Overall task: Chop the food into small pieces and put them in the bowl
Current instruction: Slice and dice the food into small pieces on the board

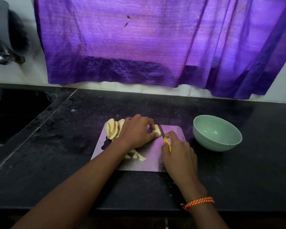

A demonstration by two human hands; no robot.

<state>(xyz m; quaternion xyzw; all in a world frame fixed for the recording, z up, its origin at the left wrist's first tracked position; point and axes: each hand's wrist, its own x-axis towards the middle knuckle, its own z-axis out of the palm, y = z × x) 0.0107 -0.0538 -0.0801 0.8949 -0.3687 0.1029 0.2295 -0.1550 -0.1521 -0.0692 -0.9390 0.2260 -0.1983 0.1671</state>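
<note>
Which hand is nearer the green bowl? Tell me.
Right. The right hand, gripping the knife, is just left of the green bowl; the left hand holds slices farther left.

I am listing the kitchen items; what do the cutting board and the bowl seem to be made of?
Cutting board: probably thin stainless steel, a grey sheet that mirrors the curtain's purple light. Bowl: looks like matte plastic or melamine, pale green, with soft dull highlights; ceramic cannot be excluded.

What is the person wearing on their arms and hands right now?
Both forearms are bare, with no sleeves or gloves in view. The right wrist carries a braided orange and white thread band. The left hand and right hand show no rings.
</note>
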